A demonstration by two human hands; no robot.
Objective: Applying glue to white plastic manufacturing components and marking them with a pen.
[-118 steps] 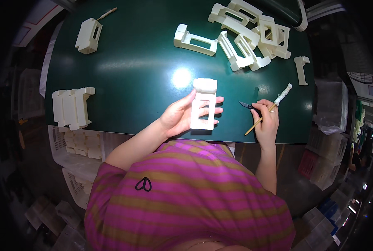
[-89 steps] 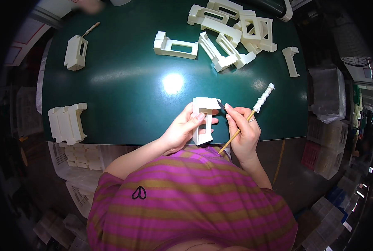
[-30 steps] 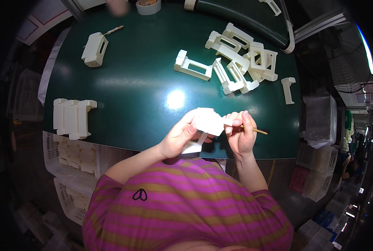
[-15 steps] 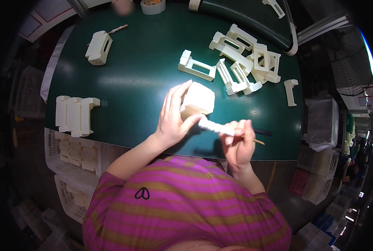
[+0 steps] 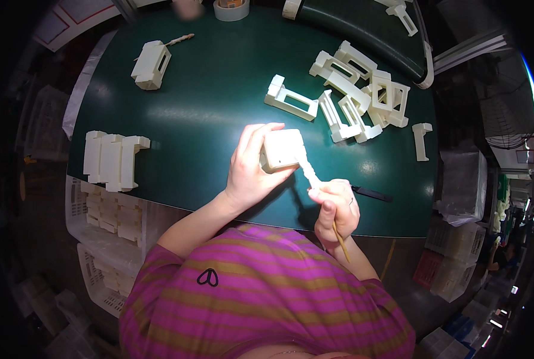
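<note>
My left hand [image 5: 249,172] is closed round a cream-white plastic block [image 5: 283,146], with its squarish end face turned up. In the fingers of my right hand [image 5: 337,208] is a thin wooden stick with a white wrapped tip [image 5: 307,170]. That tip touches or nearly touches the block's right edge, while the stick's bare brown end points down toward my body. Beside the right hand lies a flat dark tool [image 5: 373,193]; its kind is unclear.
A heap of cream plastic frames [image 5: 362,93] lies at the right, below a dark conveyor belt [image 5: 350,30]. Several joined parts [image 5: 116,160] stand at the left edge. Farther back are another block [image 5: 151,66] with a stick and a tape roll [image 5: 231,11]. White crates [image 5: 108,230] stand below.
My right hand has turned the stick from nearly level to steep, bringing its tip to the block's right side. My left hand has tilted the block. The whole view has shifted slightly.
</note>
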